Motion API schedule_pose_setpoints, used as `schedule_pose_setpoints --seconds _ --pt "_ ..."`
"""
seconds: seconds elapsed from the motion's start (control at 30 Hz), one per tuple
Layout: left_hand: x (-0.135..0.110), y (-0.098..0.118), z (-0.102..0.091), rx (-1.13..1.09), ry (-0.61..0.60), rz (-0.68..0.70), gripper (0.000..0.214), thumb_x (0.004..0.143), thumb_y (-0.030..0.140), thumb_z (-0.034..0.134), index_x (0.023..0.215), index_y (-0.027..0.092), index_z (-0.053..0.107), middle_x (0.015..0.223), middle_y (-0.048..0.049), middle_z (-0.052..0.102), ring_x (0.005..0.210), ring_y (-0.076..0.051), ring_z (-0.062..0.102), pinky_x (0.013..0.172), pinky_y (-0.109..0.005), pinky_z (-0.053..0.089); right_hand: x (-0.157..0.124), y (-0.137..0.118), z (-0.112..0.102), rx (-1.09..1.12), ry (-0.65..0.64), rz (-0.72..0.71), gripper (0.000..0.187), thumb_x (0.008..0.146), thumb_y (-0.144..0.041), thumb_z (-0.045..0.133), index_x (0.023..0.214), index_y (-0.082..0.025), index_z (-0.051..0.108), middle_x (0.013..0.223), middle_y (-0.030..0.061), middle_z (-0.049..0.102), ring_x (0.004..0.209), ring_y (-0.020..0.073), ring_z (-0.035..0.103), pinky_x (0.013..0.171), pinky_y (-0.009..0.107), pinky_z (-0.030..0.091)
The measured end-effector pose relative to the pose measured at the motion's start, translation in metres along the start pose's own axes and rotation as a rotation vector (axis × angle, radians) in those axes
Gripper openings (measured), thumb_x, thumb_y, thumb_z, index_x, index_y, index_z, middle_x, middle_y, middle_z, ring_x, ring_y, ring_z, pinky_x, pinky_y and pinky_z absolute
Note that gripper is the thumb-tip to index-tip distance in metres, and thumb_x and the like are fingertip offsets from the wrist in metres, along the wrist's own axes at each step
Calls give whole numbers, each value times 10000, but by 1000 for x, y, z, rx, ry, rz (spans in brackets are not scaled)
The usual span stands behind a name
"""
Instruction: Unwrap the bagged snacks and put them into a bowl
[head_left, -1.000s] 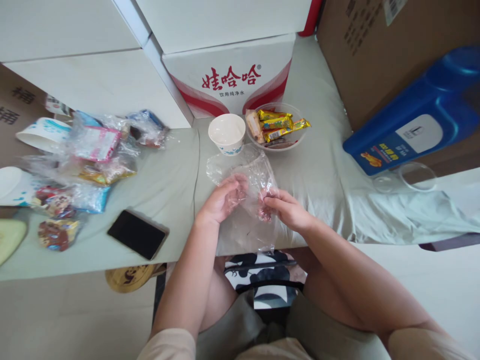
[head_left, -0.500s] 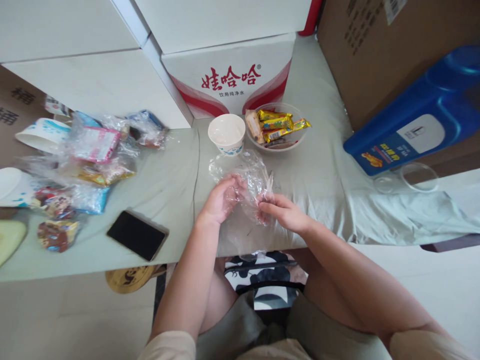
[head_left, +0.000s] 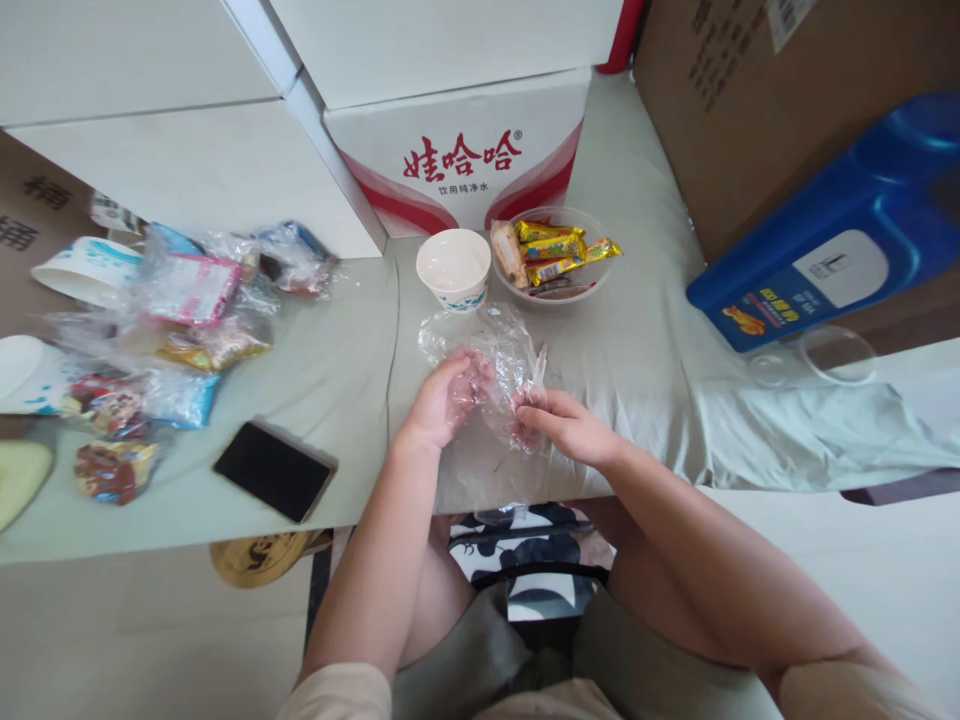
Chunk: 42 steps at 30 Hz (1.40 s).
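A crumpled clear plastic bag (head_left: pixel 501 352) lies on the grey-green cloth in front of me. My left hand (head_left: pixel 442 400) is curled on its left side, fingers closed into the film. Pinching the bag's right side is my right hand (head_left: pixel 566 425), fingers pressed together on the plastic. The two hands sit close together, a few centimetres apart. Just behind the bag stand a white paper cup (head_left: pixel 454 268) and a clear bowl (head_left: pixel 592 285) holding several wrapped snack bars (head_left: pixel 555 250).
A black phone (head_left: pixel 274 470) lies left of my left arm. Several bagged snacks (head_left: pixel 187 310) and paper cups (head_left: pixel 82 268) crowd the far left. A white printed box (head_left: pixel 457 150) stands behind the cup, a blue jug (head_left: pixel 840 230) and a clear lid (head_left: pixel 832 355) at the right.
Both hands gathered the bag slightly upward and inward over the last second; my right hand shifted a little left. In the last half second almost nothing moved.
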<state>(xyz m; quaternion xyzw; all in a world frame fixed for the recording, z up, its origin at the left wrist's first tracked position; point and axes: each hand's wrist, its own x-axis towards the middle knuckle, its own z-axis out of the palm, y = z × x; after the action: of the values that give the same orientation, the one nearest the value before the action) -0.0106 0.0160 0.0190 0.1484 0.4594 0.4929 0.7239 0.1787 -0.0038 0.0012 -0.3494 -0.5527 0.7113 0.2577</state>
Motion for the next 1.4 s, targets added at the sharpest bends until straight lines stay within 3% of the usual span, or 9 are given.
schedule_pose_setpoints --seconds 0.9,1.07,1.2,1.33,1.4 --pt "0 2 -1 0 0 46 110 702 240 703 749 164 639 680 -15 674 558 -125 628 512 -215 464 -1 -1 1 33 2 39 326 868 -526 634 827 -210 571 718 -16 619 624 123 542 665 292 444" --pt "4 4 -5 -55 34 122 122 721 251 710 725 174 616 638 14 638 539 -95 606 504 -187 457 0 0 1 57 17 42 307 861 -513 644 847 -216 569 714 -19 635 615 125 555 651 292 450" --pt "6 2 -9 -61 72 118 117 703 228 728 765 176 644 733 0 704 656 -123 689 567 -202 521 0 0 1 74 49 40 304 850 -513 654 858 -220 572 701 -29 621 605 123 552 632 288 448" --pt "1 -3 -7 63 -87 -33 242 705 214 779 932 154 721 1007 -97 791 906 -223 768 738 -304 619 0 -4 0 0 55 -2 332 873 -523 621 761 -214 581 668 -21 608 595 118 542 625 288 451" --pt "-2 -5 -7 137 -194 -98 350 688 188 816 1026 146 733 1021 -113 799 883 -238 779 747 -327 631 0 -4 0 -33 78 -25 353 883 -523 603 717 -213 575 631 -18 597 586 118 541 622 288 453"
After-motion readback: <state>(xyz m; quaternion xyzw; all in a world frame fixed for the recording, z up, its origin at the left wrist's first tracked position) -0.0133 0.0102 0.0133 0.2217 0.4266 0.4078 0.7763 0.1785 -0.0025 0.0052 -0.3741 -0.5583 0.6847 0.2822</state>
